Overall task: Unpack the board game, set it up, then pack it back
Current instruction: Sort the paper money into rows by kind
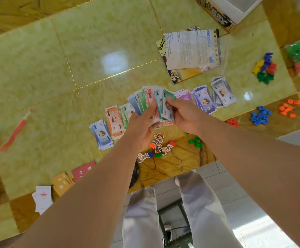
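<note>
Gripped a fan of play notes (143,100) in the left hand (142,127), thumb curled over it. Pinched one teal note (167,109) at the fan's right edge with the right hand (184,113). Hovered above sorted note piles (114,120) on the green table (38,68), with character pawns (157,145) nearer the body.

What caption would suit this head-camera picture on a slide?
Left hand and right hand hold a fan of play money above note piles on the table.

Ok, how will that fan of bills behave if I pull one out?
Probably thin and floppy: the bills splay in a fan in the left grip, one pinched by the right grip. Likely slick, so neighbours may slide out onto the glossy table.
</note>
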Motion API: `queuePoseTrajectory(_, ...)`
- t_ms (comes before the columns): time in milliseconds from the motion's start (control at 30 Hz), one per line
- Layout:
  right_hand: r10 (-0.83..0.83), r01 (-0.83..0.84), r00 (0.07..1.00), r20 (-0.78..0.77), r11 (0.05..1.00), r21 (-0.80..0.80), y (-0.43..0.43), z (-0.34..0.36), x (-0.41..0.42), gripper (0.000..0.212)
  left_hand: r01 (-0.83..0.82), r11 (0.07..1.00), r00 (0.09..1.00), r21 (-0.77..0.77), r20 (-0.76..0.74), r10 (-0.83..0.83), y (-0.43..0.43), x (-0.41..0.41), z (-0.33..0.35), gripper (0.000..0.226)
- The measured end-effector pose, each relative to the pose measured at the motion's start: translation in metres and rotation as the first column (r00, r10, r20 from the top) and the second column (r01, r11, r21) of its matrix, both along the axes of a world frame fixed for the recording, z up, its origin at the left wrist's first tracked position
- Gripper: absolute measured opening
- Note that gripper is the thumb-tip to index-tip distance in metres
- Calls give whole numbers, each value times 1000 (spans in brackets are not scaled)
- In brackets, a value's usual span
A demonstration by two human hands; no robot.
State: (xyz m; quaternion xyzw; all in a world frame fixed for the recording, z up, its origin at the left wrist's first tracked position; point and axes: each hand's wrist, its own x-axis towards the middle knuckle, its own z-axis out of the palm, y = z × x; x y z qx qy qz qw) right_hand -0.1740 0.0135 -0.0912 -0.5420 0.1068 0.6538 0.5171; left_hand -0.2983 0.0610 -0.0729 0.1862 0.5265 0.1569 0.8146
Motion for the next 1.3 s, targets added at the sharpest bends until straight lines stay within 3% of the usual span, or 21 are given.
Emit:
queuePoseTrajectory(333, -3, 3, 999, -49, 1000, -9, -2, -2, 3, 20, 34, 999, 999, -5, -35, -34, 1, 3, -1, 10)
queuePoseTrajectory(467, 15, -15, 1000, 1, 999, -42, -3, -7, 2, 16, 108, 983, 969, 147, -237, -71, 1, 7, -2, 11)
queuePoseTrajectory(633, 104, -79, 980, 171, 986, -148, -6, -14, 0, 10, 233, 917, 886, 325, -460, -62, 2, 6, -9, 23)
queuePoseTrajectory(767, 67, -26, 975, 211, 981, -191, -8, -20, 5, 9, 193, 934, 855, 302, -519, -9, 6, 4, -12, 38)
queuePoseTrajectory(967, 177, -110, 946, 273, 963, -245, -3, -24, 2, 7, 173, 957, 842, 232, -538, -21, 4, 1, -16, 26)
queuePoseTrajectory(1067, 178, -65, 924, 337, 945, -321, 0, -26, 3, 25, 152, 960, 822, 234, -569, 9, 6, -1, -18, 30)
queuePoseTrajectory(1200, 276, -157, 896, 348, 929, -334, 3, -26, -5, 23, 234, 948, 830, 217, -553, -79, 5, 3, -16, 27)
queuePoseTrajectory(1300, 306, -163, 850, 429, 927, -337, 4, -25, -7, 24, 248, 934, 809, 257, -585, -54, 6, 4, -15, 25)
